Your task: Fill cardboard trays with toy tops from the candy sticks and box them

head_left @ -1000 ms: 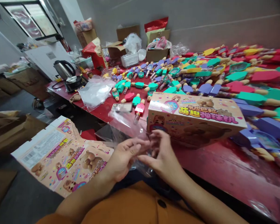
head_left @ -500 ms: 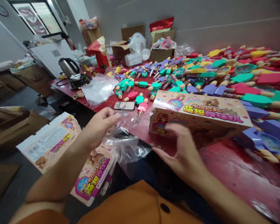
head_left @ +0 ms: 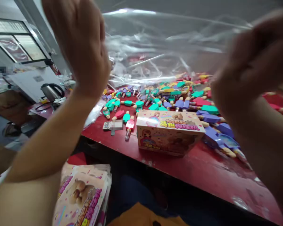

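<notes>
Both my hands are raised high in front of the camera, stretching a clear plastic bag (head_left: 165,47) between them. My left hand (head_left: 80,44) grips the bag's left edge, its back towards me. Blurred by motion, my right hand (head_left: 254,62) pinches the bag's right edge. Below them a pink printed toy box (head_left: 168,131) stands on the red table (head_left: 202,169). Behind the box lie several colourful toys (head_left: 179,100) in green, purple, pink and yellow.
A stack of flat printed cartons (head_left: 85,194) lies by my left knee. A kettle (head_left: 50,91) stands at the table's far left end. More clear bags (head_left: 93,114) lie on the table left of the toys. A small phone-like item (head_left: 113,125) lies near the front edge.
Both hands rose from lap height to face height and pulled apart, spreading the plastic bag wide. The view tilted so the box now sits lower in the picture.
</notes>
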The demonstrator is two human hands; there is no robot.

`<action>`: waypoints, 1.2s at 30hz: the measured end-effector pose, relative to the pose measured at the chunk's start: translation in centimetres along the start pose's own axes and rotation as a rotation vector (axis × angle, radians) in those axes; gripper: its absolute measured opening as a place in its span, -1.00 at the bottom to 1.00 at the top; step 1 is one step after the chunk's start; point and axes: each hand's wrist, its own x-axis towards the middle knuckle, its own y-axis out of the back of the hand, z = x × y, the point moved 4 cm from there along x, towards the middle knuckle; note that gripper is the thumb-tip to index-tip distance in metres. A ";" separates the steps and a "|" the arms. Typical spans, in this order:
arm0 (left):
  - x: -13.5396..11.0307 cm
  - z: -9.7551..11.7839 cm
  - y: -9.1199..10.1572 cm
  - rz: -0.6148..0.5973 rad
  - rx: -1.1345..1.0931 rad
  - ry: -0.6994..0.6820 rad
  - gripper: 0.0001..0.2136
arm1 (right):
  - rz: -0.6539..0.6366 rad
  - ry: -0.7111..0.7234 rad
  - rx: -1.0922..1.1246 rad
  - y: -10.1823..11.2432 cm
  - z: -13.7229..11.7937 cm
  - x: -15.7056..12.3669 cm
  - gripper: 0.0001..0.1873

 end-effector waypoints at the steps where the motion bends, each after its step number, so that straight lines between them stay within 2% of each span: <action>1: -0.6 0.2 -1.1 0.051 -0.003 0.012 -0.64 | -0.021 0.069 -0.051 0.4 1.5 -0.8 -0.49; 2: -1.6 0.5 -2.7 0.063 0.021 0.036 -0.71 | -0.060 0.169 -0.100 0.3 2.9 -1.8 -0.55; 3: -2.8 0.8 -4.8 0.018 0.001 0.027 -0.80 | -0.207 0.227 -0.099 -0.4 4.3 -3.0 -0.59; 4: -4.1 1.3 -7.3 -0.069 -0.049 -0.018 -0.84 | -0.367 0.270 -0.082 -1.5 5.7 -4.5 -0.61; 6: -6.7 1.9 -12.6 -0.330 -0.137 -0.041 -0.81 | -0.620 0.256 -0.045 -3.6 8.1 -7.3 -0.59; 8: -8.3 2.1 -16.3 -0.400 -0.183 -0.063 -0.83 | -0.673 0.193 -0.046 -5.0 9.7 -9.6 -0.64; 9: -8.8 2.1 -17.6 -0.419 -0.204 -0.076 -0.84 | -0.691 0.146 -0.009 -5.6 10.2 -10.6 -0.69; 12: -9.8 1.6 -19.3 -0.477 -0.282 -0.166 -0.90 | -0.680 0.078 0.084 -6.3 10.7 -12.9 -0.75; 15: -11.0 0.4 -19.4 -0.549 -0.352 -0.241 -0.91 | -0.664 0.048 0.199 -5.4 10.6 -14.2 -0.72; 18: -12.1 -0.8 -18.9 -0.547 -0.377 -0.223 -0.84 | -0.656 0.058 0.357 -3.7 9.9 -14.7 -0.71; 20: -12.6 -1.2 -18.4 -0.534 -0.402 -0.212 -0.81 | -0.545 0.017 0.391 -2.4 9.5 -14.4 -0.75; 23: -12.9 -1.0 -17.2 -0.479 -0.459 -0.214 -0.76 | -0.363 -0.067 0.326 -0.8 9.0 -13.7 -0.82; 24: -13.0 -0.8 -16.7 -0.448 -0.473 -0.216 -0.75 | -0.362 -0.028 0.325 -0.5 8.6 -13.7 -0.84; 28: -14.8 -0.6 -14.1 -0.345 -0.495 -0.234 -0.70 | -0.451 0.277 0.397 0.7 6.8 -15.0 -0.83; 33: -19.0 -0.9 -11.7 -0.238 -0.496 -0.383 -0.79 | -0.373 0.461 0.296 3.3 6.2 -17.4 -0.75; 34: -19.8 -1.0 -11.7 -0.271 -0.519 -0.391 -0.80 | -0.359 0.494 0.255 3.5 6.1 -17.9 -0.76; 36: -21.1 -1.5 -12.6 -0.463 -0.639 -0.256 -0.84 | -0.349 0.564 0.195 3.6 5.8 -18.9 -0.77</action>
